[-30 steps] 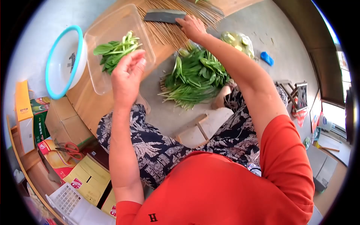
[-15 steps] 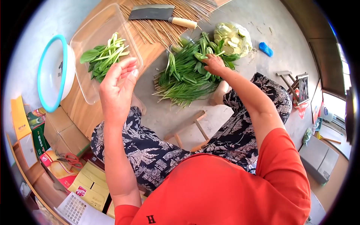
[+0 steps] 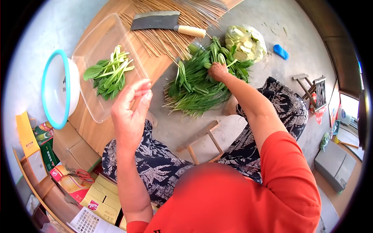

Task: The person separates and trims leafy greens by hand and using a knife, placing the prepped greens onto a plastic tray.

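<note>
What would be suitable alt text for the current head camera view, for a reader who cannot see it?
A seated person's right hand reaches into a heap of leafy greens on the floor, while the left hand hovers near a clear tray of cut greens. A cleaver lies on thin sticks beyond.

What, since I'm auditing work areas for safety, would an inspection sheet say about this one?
Surface: wooden table bears a clear tray, thin sticks and a cleaver lying on them.
Job's things: leafy greens in the tray; a larger pile of greens on the floor.
Clutter: blue item and scattered scraps on the floor; red-handled scissors among boxes.
Grippers: bare hands; left hand raised beside the tray, nothing seen in it; right hand at the pile, grip unclear.
Cables: nothing seen.
Surroundings: blue-rimmed basin, folding stool.
</note>
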`<state>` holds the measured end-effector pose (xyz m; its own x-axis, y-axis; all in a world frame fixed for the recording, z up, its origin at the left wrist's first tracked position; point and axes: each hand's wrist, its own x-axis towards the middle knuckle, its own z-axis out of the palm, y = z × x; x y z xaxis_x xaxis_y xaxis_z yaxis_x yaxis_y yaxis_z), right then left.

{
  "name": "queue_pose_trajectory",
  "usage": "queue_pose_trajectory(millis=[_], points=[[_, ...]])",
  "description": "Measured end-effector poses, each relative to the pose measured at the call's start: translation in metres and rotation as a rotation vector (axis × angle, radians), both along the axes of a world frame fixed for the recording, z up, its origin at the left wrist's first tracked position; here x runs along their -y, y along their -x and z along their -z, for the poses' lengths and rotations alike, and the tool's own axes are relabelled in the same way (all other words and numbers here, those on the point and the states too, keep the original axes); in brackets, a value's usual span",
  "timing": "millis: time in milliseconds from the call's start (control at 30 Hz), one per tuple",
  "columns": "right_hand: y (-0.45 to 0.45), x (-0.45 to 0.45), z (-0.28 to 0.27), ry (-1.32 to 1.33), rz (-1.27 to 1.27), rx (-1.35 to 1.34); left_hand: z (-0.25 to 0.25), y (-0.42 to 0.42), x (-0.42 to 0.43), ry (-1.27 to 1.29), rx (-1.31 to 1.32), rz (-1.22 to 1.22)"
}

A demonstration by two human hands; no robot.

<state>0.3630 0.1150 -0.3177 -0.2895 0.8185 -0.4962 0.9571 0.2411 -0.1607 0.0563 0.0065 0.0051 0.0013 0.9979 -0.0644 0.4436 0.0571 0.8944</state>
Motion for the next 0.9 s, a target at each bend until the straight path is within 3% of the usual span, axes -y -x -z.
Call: queue_pose_trajectory(millis=[33, 100, 133, 167, 233, 300, 367, 400, 500, 567, 633, 733, 767, 833, 900], points=[[-0.001, 0.002, -0.011, 0.001, 0.002, 0.002, 0.0, -0.001, -0.001, -0.009, 0.027, -0.024], [-0.001, 0.002, -0.03, 0.07, -0.045, -0.274, 0.001, -0.003, -0.001, -0.024, 0.059, -0.052], [-0.005, 0.007, -0.027, -0.157, -0.094, -0.481, 0.002, -0.004, -0.002, -0.019, 0.059, -0.051], [-0.006, 0.005, -0.029, -0.163, -0.099, -0.48, 0.003, -0.004, -0.001, -0.015, 0.058, -0.05], [-0.001, 0.001, -0.06, 0.194, 0.144, -0.793, 0.006, -0.004, -0.002, 0.006, 0.125, -0.065], [0.001, 0.005, -0.097, 0.369, 0.317, -0.895, 0.011, -0.002, -0.004, 0.036, 0.187, 0.028], [0.007, 0.016, -0.138, 0.747, 0.62, -1.297, 0.022, -0.005, -0.005, 0.02, 0.259, 0.029], [0.009, 0.023, -0.161, 0.744, 0.606, -1.293, 0.028, -0.008, -0.005, 0.042, 0.304, 0.036], [0.013, 0.037, -0.206, 0.954, 0.504, -1.673, 0.048, -0.015, 0.003, 0.135, 0.338, 0.06], [0.022, 0.064, -0.254, 0.889, 0.479, -1.853, 0.05, -0.03, 0.022, 0.268, 0.314, 0.006], [0.031, 0.089, -0.285, 0.852, 0.534, -1.968, 0.061, -0.037, 0.036, 0.455, 0.289, 0.161], [0.039, 0.114, -0.293, 0.787, 0.498, -2.028, 0.055, -0.06, 0.068, 0.79, 0.505, -0.019], [0.041, 0.121, -0.293, 0.781, 0.48, -2.022, 0.064, -0.066, 0.074, 0.785, 0.507, -0.022], [0.043, 0.135, -0.298, 0.815, 0.499, -1.996, 0.078, -0.074, 0.09, 0.696, 0.948, -0.093], [0.044, 0.143, -0.301, 0.83, 0.567, -2.013, 0.08, -0.071, 0.102, 0.718, 1.022, -0.121]])
